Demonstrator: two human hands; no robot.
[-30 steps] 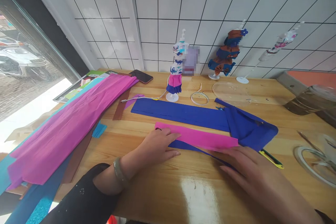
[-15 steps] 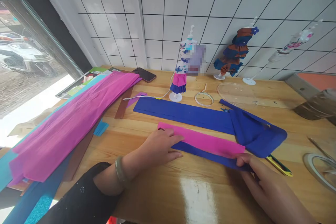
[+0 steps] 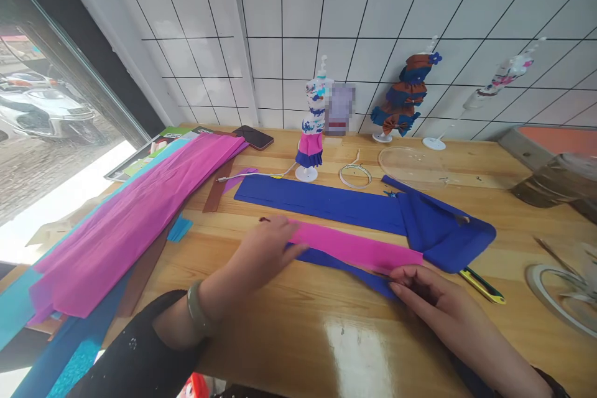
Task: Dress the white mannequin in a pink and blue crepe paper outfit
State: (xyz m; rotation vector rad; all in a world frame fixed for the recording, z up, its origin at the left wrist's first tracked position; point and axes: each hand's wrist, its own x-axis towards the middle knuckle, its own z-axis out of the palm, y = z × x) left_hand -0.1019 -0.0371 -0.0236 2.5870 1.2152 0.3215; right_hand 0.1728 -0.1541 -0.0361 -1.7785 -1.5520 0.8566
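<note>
A bright pink strip (image 3: 357, 245) of thin, paper-like material lies over a narrow blue strip (image 3: 342, 266) on the wooden table. Over their left end is my left hand (image 3: 263, 255), open and slightly blurred, thumb apart from the fingers. Whether its fingertips touch the pink strip I cannot tell. My right hand (image 3: 441, 301) pinches the blue strip's lower edge near the right end, beside the pink edge. Just behind lies a wider blue strip (image 3: 321, 200), running into a folded blue piece (image 3: 452, 239) at the right.
Pink sheets (image 3: 140, 217) are piled at the left. Small dress forms stand along the tiled wall, one in pink and blue (image 3: 310, 143), one in brown and blue (image 3: 401, 99). A phone (image 3: 253, 137), tape roll (image 3: 355, 176), yellow cutter (image 3: 485, 289) and larger roll (image 3: 541, 292) lie about.
My left hand has moved left and lifted its spread fingers from the pink strip. My right hand has shifted left along the lower edge, still pinching. The view has tilted slightly.
</note>
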